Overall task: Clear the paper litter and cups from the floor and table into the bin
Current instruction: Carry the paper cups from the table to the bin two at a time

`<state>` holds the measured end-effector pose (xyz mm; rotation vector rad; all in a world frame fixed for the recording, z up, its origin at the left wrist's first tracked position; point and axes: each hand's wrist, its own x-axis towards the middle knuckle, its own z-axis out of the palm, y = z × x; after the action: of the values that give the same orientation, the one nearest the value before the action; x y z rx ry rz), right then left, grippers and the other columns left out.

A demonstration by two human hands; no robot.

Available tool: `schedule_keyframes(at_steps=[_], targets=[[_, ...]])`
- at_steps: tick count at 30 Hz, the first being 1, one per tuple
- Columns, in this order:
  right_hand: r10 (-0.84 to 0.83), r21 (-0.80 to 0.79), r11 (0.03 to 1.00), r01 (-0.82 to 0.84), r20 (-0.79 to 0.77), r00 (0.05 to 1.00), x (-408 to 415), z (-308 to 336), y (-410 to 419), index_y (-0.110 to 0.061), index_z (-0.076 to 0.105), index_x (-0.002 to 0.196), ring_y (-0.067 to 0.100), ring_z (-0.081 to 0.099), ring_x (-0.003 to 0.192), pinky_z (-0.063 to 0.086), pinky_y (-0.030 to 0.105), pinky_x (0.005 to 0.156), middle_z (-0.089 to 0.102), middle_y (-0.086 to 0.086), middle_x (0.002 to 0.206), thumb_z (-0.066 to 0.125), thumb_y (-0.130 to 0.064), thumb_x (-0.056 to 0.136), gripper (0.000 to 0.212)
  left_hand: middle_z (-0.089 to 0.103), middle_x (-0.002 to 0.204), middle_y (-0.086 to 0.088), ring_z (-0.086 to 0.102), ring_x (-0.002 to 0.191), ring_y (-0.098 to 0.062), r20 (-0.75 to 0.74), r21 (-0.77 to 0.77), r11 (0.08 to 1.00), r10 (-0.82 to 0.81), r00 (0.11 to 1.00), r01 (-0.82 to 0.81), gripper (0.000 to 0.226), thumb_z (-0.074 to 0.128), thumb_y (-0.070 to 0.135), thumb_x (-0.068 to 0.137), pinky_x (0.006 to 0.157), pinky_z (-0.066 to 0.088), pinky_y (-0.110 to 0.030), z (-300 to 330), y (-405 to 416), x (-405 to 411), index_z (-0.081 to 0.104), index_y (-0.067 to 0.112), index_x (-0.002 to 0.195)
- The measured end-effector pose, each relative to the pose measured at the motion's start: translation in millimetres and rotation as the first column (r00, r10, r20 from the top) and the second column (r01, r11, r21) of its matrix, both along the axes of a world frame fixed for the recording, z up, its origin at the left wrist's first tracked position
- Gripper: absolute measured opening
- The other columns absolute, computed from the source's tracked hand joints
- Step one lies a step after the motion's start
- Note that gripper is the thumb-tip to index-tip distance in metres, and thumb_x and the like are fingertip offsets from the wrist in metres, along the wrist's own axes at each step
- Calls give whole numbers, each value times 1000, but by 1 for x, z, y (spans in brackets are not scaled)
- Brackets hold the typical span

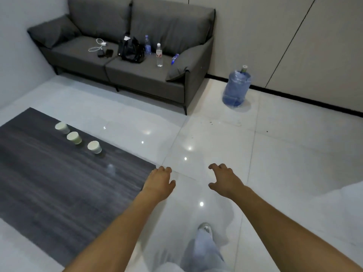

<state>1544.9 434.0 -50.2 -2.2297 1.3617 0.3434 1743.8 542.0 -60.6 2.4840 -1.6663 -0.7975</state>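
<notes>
Three paper cups [78,136] stand on the dark table [49,183] at your ten o'clock; light, crushable, so grip their sides gently. Your left hand [160,182] and right hand [223,178] hang loosely curled, empty.

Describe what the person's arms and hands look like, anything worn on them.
Both forearms are bare to the frame's bottom edge: no sleeves, gloves or watch show. The left hand and right hand carry no rings or markings that can be made out.
</notes>
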Motion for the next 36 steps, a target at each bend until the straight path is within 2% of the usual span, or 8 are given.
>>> schedule_keyframes(at_steps=[7,16,25,32,36], targets=[[179,-35,983,-180,-24,984,73,14,-150,-23,31,143,29,41,122,47,38,91,38,8,138,60,-25,89,61,51,124,-9,45,119,-25,-24,-26,980,197,980,-198,46,45,34,96,101,41,-35,9,-104,44,41,12,137],[440,56,897,-439,-3,898,245,-21,-251,-23,29,144,27,40,123,47,36,90,36,8,140,60,-26,89,63,49,130,-9,45,122,-25,13,56,921,386,922,-386,48,44,34,97,103,38,-32,-17,-185,173,39,12,139],[592,37,806,-591,-13,806,396,-6,-333,-24,31,144,27,42,121,49,36,87,38,7,137,61,-26,89,63,49,128,-10,45,121,-27,18,56,834,548,836,-548,46,43,34,97,103,37,-34,-6,-243,293,41,11,137],[764,68,645,-761,-21,645,523,-10,-378,-24,30,144,27,40,123,49,37,88,36,7,139,60,-26,89,63,48,133,-10,43,124,-28,4,84,690,721,693,-719,46,45,34,96,105,36,-35,-18,-274,369,41,12,137],[838,85,546,-834,-26,545,595,-12,-403,-25,28,145,26,41,123,48,35,87,36,6,138,58,-26,90,62,47,134,-9,43,124,-28,-7,92,557,829,559,-826,47,45,34,96,105,34,-35,-21,-290,411,41,13,137]])
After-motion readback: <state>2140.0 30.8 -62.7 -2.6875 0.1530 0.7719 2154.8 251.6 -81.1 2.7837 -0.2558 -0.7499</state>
